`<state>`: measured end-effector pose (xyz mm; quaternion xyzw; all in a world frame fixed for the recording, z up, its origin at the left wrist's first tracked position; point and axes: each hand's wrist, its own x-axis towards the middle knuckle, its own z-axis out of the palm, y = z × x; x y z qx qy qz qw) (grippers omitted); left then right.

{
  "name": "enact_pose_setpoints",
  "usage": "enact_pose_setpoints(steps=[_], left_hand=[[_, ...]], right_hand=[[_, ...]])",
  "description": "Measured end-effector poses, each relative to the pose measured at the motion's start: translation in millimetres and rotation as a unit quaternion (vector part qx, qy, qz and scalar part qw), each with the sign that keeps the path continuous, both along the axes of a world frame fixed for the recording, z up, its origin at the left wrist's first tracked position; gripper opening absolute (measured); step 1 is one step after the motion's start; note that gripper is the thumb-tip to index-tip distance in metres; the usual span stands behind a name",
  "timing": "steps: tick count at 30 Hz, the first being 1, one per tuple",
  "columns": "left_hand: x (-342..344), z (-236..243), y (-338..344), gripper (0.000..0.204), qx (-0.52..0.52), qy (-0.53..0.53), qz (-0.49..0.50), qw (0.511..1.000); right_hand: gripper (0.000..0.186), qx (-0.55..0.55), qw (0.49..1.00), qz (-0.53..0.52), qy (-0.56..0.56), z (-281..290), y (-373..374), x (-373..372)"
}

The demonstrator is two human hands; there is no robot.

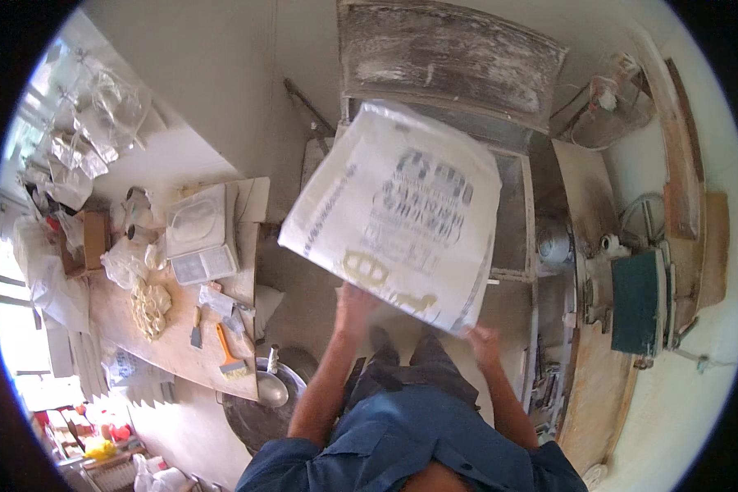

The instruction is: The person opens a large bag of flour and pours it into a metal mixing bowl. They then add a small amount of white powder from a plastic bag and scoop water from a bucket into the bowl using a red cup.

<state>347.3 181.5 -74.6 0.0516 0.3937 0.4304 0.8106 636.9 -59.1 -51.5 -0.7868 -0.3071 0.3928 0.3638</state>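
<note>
A large white sack [402,213] with dark and gold print hangs tilted in front of me, its printed face toward me. My left hand [357,307] holds its lower edge from below, left of the middle; the fingers go out of sight behind the sack. At the sack's lower right corner my right hand [481,340] is closed on the edge, a little blurred. Beyond the sack stands a dusty box-like machine or bin with a raised, white-smeared lid [451,61]. The sack covers part of its opening.
Left, a wooden table [131,328] carries a kitchen scale [201,234], a pale dough-like heap [150,310], an orange-handled scraper [228,348] and plastic bags. Below its edge sits a metal pot [250,418] with a ladle [272,387]. Right, a bench holds a green-panelled machine [635,303].
</note>
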Motion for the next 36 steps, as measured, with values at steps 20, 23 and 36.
enact_pose_setpoints(steps=[20,23,36], left_hand=[[17,-16,-68,0.024,-0.118,0.194,0.116,0.967],[7,-25,-70,0.025,-0.053,0.248,0.133,0.958],[7,-15,-8,0.04,-0.078,0.074,0.132,0.985]], right_hand=[[0.066,0.017,0.729,0.566,-0.385,-132,398,79],[0.06,-0.139,0.773,0.526,-0.325,-268,332,202],[0.05,-0.336,0.866,0.364,-0.062,-171,293,254]])
